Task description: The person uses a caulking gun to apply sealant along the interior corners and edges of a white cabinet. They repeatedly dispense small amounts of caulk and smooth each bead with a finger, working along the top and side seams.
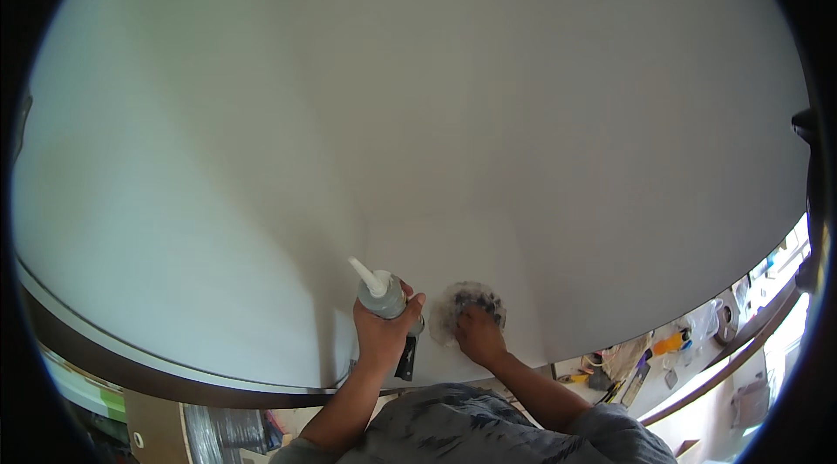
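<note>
My left hand [384,338] is wrapped round a grey sealant cartridge [381,292], which has a long white nozzle [362,271] pointing up and to the left. Below that hand hangs a black part [405,359], perhaps the handle of a caulking gun. To the right, my right hand [478,338] has its fingers closed in a crumpled, partly see-through grey-and-white wad [445,311] with dark patches; its material is unclear. Both hands are close together, in front of a large smooth white panelled surface [436,255]. The fingertips of my right hand are hidden.
White surfaces [610,115] rise around and ahead, with a curved-looking lower edge [200,372]. At lower right, a bench [649,386] carries tools, an orange item [670,344] and a tape roll [727,316]. Lower left shows a brown board [155,429] and a plastic-wrapped bundle [222,436].
</note>
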{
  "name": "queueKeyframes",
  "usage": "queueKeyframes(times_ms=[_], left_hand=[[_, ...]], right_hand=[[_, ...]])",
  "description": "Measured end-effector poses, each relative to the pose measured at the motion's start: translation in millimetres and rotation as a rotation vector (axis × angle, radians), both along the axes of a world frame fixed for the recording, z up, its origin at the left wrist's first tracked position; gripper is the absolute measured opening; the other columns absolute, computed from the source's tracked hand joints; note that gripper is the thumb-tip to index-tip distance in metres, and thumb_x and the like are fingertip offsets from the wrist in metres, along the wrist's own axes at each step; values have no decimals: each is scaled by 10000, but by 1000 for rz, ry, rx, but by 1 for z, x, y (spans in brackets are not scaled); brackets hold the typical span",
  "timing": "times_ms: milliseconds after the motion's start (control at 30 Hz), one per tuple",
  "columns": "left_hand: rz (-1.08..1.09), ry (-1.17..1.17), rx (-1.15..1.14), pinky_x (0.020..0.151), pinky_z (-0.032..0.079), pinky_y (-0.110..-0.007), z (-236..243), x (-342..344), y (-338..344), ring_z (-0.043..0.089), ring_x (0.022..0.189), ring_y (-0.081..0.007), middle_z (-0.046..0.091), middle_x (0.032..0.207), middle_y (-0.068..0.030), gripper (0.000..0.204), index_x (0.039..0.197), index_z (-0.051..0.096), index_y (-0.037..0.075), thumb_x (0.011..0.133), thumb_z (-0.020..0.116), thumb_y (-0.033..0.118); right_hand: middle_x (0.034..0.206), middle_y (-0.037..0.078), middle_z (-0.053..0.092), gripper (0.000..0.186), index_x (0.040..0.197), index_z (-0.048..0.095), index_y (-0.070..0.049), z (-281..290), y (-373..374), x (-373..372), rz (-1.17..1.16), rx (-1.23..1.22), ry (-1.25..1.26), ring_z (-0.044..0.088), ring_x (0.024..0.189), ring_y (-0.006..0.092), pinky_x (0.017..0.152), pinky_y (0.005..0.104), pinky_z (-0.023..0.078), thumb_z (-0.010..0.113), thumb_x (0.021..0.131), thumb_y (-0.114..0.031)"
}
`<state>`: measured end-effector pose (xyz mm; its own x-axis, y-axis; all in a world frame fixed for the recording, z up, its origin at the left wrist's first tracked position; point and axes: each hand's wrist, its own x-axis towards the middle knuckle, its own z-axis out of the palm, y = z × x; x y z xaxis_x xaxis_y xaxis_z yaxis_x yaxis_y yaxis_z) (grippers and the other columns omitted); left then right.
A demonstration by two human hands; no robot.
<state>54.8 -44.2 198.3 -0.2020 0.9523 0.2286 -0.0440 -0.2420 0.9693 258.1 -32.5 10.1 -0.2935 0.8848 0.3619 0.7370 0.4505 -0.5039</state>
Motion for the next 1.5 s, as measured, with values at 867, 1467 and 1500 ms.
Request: queueKeyframes(times_ms=[867,1467,1500], left_hand=[[-435,-543,102,952,535,-453,98,21,12,651,1065,-258,642,1050,-60,469,1257,526,151,885,780,19],[-400,-463,131,966,536,-430,106,22,0,646,1069,-223,634,1065,-70,457,1235,517,122,884,757,-44],[-383,-452,117,958,539,-421,108,24,-1,649,1061,-219,638,1059,-71,459,1230,518,120,880,760,-51]], right_hand=[[726,-24,449,336,790,468,-163,108,-68,-28,1200,-1212,1926,479,744,180,818,402,436,622,994,-381],[694,-1,499,336,800,539,-132,104,-73,-30,1168,-1280,2020,547,735,224,826,446,463,590,1000,-397],[723,14,549,337,850,579,-117,107,-74,-27,946,-1276,1927,588,778,238,846,451,482,604,998,-418]])
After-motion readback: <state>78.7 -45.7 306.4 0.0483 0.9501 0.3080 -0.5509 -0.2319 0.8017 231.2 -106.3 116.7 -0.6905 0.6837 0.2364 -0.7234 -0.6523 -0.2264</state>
